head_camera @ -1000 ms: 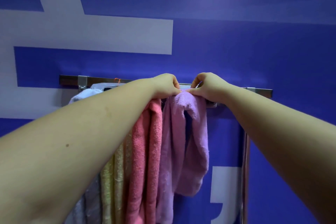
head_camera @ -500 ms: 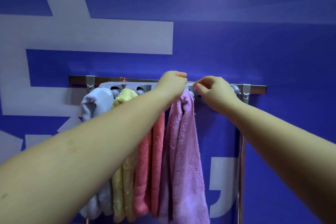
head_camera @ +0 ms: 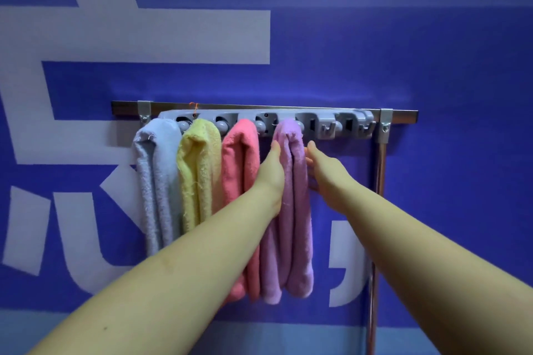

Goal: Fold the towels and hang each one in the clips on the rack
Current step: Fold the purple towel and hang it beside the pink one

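Blue wall (head_camera: 403, 37) fills the whole view, painted with big white character strokes (head_camera: 144, 34) and a white comma-shaped mark (head_camera: 346, 262) low on the right. Along the bottom edge the colour turns to a lighter blue band (head_camera: 259, 337).

Against the wall we have a metal rail (head_camera: 288, 108) running horizontally, held by two brackets, with a chrome upright pole (head_camera: 379, 196) dropping from the right bracket. A grey clip rack (head_camera: 259, 119) sits on the rail, slightly tilted, and a bit of orange thread (head_camera: 193, 106) shows at its top left.

Four folded towels hang from the clips, left to right: pale grey-blue towel (head_camera: 157, 181), yellow towel (head_camera: 196, 176), pink towel (head_camera: 240, 170), purple towel (head_camera: 294, 210). Each is doubled over at the top and hangs straight down; neighbours hang just beside each other. The two clips (head_camera: 327, 128) at the right end of the rack carry nothing.

Both our arms reach in from the bottom corners. Our left hand (head_camera: 272, 170) lies flat on the purple towel's left side, between it and the pink one, fingers straight and together, gripping nothing. Our right hand (head_camera: 323, 170) is on the towel's right side, fingers extended and loose, fingertips touching or just beside the cloth; we cannot tell which. Neither hand closes on anything.
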### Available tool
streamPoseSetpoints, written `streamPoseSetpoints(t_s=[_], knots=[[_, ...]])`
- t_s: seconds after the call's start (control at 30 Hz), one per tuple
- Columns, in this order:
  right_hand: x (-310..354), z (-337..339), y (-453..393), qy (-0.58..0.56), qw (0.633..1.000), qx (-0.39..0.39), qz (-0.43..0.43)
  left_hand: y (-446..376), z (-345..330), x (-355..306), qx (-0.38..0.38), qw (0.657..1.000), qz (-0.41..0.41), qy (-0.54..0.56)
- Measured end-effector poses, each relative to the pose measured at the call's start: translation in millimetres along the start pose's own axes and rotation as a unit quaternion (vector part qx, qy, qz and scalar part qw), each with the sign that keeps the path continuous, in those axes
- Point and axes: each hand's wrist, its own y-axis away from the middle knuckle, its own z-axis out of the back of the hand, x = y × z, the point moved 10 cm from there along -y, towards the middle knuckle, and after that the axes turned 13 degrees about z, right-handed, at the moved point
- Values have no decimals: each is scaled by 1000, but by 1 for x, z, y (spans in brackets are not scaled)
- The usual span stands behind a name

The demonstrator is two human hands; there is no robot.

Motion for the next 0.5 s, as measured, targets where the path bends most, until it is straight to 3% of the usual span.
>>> streamPoseSetpoints(t_s=[0.2,0.4,0.5], knots=[[-67,-12,37,-19,997,35,-65,1,7,68,35,997,48,43],[-90,-18,70,27,997,54,46,-15,42,113,-27,998,2,-59],[-87,-12,76,85,993,19,77,-12,51,123,-67,993,-20,-91]])
